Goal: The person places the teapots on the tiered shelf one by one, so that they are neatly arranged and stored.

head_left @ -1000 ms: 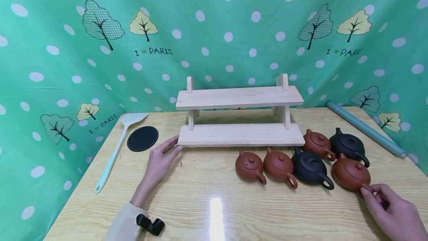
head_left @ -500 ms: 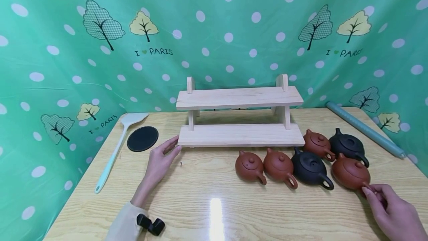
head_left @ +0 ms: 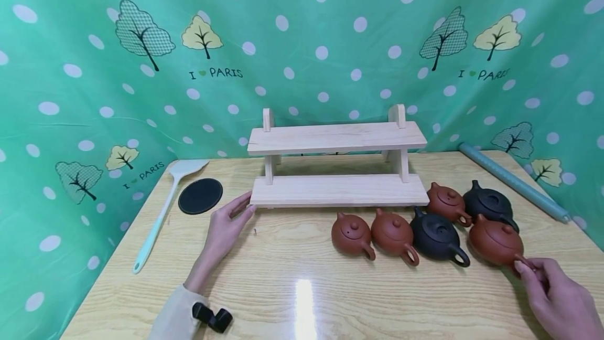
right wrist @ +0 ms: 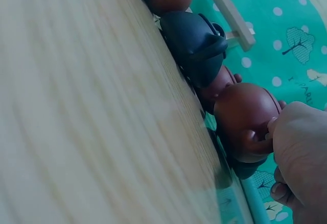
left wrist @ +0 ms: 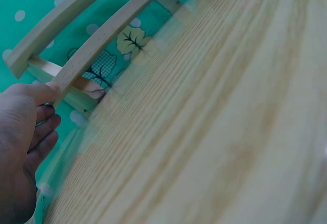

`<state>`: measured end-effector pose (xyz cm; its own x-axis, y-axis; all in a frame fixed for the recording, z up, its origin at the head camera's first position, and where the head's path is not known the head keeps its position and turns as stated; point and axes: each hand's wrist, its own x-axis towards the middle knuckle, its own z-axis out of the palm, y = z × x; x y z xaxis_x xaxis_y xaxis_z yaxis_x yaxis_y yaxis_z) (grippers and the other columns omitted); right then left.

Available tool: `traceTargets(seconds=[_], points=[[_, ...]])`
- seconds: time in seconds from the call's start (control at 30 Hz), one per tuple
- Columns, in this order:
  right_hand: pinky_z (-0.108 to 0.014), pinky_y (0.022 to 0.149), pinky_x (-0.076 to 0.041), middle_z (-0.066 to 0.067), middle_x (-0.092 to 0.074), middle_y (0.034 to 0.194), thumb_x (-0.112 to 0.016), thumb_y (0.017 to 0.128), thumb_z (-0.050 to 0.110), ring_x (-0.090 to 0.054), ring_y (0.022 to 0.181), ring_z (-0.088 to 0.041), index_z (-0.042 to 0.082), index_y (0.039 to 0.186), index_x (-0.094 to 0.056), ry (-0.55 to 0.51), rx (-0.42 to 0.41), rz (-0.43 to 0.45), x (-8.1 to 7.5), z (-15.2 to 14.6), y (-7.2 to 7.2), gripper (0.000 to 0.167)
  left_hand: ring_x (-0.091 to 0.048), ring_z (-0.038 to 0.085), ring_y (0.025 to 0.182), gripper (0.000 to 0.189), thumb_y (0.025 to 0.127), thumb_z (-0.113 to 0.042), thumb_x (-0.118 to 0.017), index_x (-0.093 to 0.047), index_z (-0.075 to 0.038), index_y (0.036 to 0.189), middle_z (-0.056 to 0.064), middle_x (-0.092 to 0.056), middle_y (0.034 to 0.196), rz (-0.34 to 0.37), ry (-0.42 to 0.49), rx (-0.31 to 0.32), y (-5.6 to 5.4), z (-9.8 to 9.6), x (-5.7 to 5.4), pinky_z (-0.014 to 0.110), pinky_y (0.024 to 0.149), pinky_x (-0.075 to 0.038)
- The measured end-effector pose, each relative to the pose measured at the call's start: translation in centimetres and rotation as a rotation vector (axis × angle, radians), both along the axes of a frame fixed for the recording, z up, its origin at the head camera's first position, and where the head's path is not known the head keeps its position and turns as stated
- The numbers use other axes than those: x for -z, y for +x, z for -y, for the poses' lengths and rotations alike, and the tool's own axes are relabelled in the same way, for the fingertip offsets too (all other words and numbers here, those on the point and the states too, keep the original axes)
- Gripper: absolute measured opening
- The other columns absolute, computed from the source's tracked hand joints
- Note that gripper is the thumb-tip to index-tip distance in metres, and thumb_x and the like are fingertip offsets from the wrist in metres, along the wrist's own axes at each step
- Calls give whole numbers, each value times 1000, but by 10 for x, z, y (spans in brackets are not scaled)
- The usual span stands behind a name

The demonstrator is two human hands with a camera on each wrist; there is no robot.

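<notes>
In the head view my right hand (head_left: 561, 293) pinches the handle of a reddish-brown clay teapot (head_left: 495, 243) at the front right. The right wrist view shows the same teapot (right wrist: 245, 117) with thumb and fingers at its handle. Left of it stand a black teapot (head_left: 436, 235) and two brown teapots, one in the middle (head_left: 393, 232) and one at the row's left end (head_left: 351, 232). Behind are another brown teapot (head_left: 445, 202) and a black teapot (head_left: 488, 203), partly covered. My left hand (head_left: 228, 227) touches the left end of a two-tier wooden shelf (head_left: 340, 190), fingers relaxed.
A pale blue spatula (head_left: 162, 224) and a round black coaster (head_left: 200, 196) lie at the left of the wooden table (head_left: 236, 287). A blue-green rolled tube (head_left: 514, 181) lies at the right edge. A green patterned cloth (head_left: 321, 88) hangs behind and at both sides.
My right hand has shifted slightly to the right, and the teapot it pinches has turned a little, its handle end moving right and up. The left hand stays at the shelf.
</notes>
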<state>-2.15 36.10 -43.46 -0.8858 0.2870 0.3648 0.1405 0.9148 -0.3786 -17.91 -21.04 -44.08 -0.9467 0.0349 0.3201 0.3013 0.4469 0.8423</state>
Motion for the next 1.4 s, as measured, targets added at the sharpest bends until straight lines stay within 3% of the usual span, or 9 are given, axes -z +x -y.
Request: traceTargets(seconds=[0.47, 0.7, 1.1, 1.4], points=[[-26, 45, -28, -16, -52, 74, -57, 106, 3, -41, 60, -23, -13, 111, -52, -19, 32, 2, -13, 5, 0, 17, -66, 29, 121, 44, 99, -19, -74, -65, -1, 138, 14, -68, 132, 5, 25, 7, -1, 0, 0, 14, 95, -48], [-24, 46, -27, -13, -51, 72, -58, 104, 0, -35, 58, -12, -12, 108, -53, 5, -19, -45, -21, 6, -1, 14, -66, 29, 121, 44, 99, -19, -74, -65, -1, 138, 15, -68, 132, 3, 20, 4, -2, -1, 0, 10, 93, -47], [-19, 46, -23, -8, -49, 68, -63, 98, -7, -31, 57, 0, -11, 102, -58, 18, -128, -182, -29, 9, -8, 8, -66, 27, 121, 44, 99, -20, -74, -65, -2, 139, 13, -68, 132, 13, 20, -3, -2, -1, 0, 11, 94, -47], [-18, 45, -24, -8, -52, 69, -63, 97, -8, -32, 57, 1, -10, 101, -59, 17, -191, -192, -35, 15, -18, 6, -66, 31, 120, 42, 100, -17, -73, -65, -1, 138, 15, -67, 132, 1, 21, -4, -3, -1, 1, 31, 99, -52]])
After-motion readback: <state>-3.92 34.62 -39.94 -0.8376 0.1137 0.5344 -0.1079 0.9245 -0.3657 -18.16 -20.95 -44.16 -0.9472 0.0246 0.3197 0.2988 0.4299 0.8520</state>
